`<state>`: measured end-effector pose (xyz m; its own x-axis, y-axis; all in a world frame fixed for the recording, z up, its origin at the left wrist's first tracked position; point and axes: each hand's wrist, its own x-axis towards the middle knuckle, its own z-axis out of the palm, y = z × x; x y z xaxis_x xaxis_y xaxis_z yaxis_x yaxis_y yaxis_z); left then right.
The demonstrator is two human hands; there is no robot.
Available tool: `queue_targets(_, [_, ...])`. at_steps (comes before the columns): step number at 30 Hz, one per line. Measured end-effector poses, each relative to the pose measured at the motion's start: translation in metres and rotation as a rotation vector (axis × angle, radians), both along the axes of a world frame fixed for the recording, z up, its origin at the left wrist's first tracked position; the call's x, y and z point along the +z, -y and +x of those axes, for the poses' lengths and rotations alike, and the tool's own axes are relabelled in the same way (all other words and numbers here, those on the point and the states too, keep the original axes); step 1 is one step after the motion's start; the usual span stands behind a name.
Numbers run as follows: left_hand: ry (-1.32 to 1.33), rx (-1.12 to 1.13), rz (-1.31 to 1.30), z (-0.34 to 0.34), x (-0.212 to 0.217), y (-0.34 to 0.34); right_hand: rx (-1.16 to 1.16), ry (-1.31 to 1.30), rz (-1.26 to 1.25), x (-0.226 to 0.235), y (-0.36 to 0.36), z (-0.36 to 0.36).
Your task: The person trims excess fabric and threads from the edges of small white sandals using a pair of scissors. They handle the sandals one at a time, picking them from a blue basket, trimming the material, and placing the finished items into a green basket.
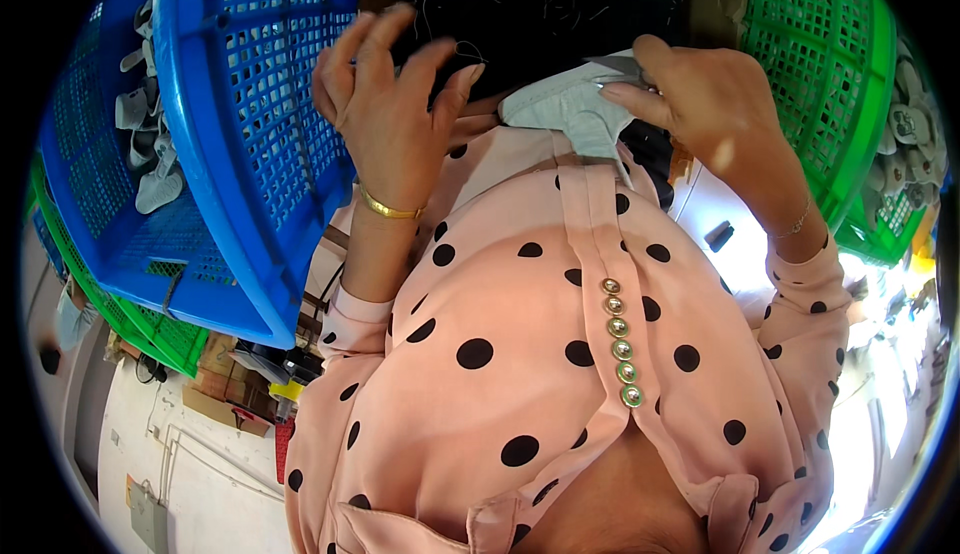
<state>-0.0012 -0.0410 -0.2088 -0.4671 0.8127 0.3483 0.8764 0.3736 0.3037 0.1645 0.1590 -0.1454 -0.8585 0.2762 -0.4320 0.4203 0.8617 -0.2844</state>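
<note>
While the right hand [715,99] pinches a pale fabric piece [562,112] by a dark, thread-strewn surface [560,14], the left hand [392,119] spreads open, apparently empty, between blue crate [205,154] left and green crate [822,64] right.

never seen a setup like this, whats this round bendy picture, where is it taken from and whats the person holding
There is no machine here, just a person's two bare hands. The camera sits on their head and looks down, and its wide fisheye lens bends straight edges. That is why their own dotted shirt fills the middle.

The left hand is raised with fingers spread and appears to hold nothing. The right hand grips a pale piece, perhaps fabric. Beyond the hands is a dark surface with loose, light threads on it.

A blue crate stands at left and a green crate at right, with more pale pieces showing past their walls.
</note>
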Motion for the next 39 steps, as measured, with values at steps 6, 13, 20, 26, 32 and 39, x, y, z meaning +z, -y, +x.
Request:
queue_targets(6, [0.612, -0.193, 0.154, 0.019, -0.006, -0.012, -0.25, -0.326, -0.076, -0.014, 0.005, 0.032])
queue_targets(13, [0.446, -0.47, 0.076, 0.027, -0.015, -0.024, -0.409, -0.296, -0.104, -0.025, 0.032, 0.053])
queue_targets(20, [0.547, -0.505, 0.092, 0.027, -0.022, -0.014, -0.243, -0.316, 0.06, -0.027, 0.028, 0.051])
queue_targets(26, [0.721, -0.447, 0.088, 0.029, -0.028, -0.008, 0.038, -0.493, 0.181, -0.018, 0.008, 0.023])
queue_targets(32, [0.853, -0.341, 0.087, 0.033, -0.029, 0.0, 0.139, -0.388, 0.251, -0.011, 0.006, 0.01])
queue_targets(39, [0.631, -0.441, 0.12, 0.029, -0.023, -0.014, -0.24, -0.32, -0.072, 0.003, 0.034, 0.042])
